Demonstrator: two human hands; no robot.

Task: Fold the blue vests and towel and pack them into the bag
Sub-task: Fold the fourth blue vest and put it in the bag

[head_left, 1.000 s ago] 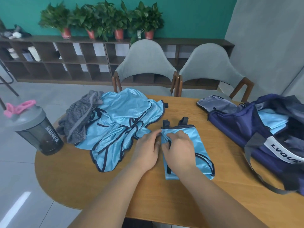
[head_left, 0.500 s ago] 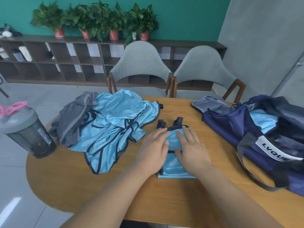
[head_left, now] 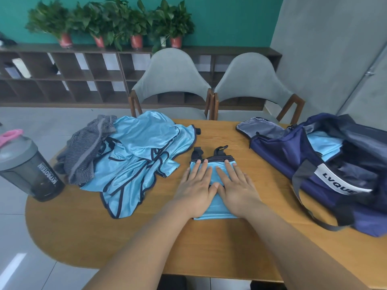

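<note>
A folded light-blue vest (head_left: 212, 208) with dark trim lies on the wooden table (head_left: 209, 248) in front of me. My left hand (head_left: 195, 189) and my right hand (head_left: 236, 188) lie flat on top of it, side by side, fingers spread, thumbs touching. To the left sits a loose pile of blue vests (head_left: 138, 155), with a grey striped towel (head_left: 83, 151) bunched on its left edge. At the right stands the open navy bag (head_left: 293, 155); folded blue fabric (head_left: 323, 143) shows inside it.
A dark protein shaker bottle (head_left: 27, 168) with a pink lid loop stands at the table's left edge. Two grey chairs (head_left: 171, 88) are pushed against the far side. The bag's grey strap (head_left: 303, 195) hangs over its front onto the table.
The vest was folded over into a shorter, squarer packet. Both hands went from pinching its top edge to lying flat on it, and have spread slightly wider.
</note>
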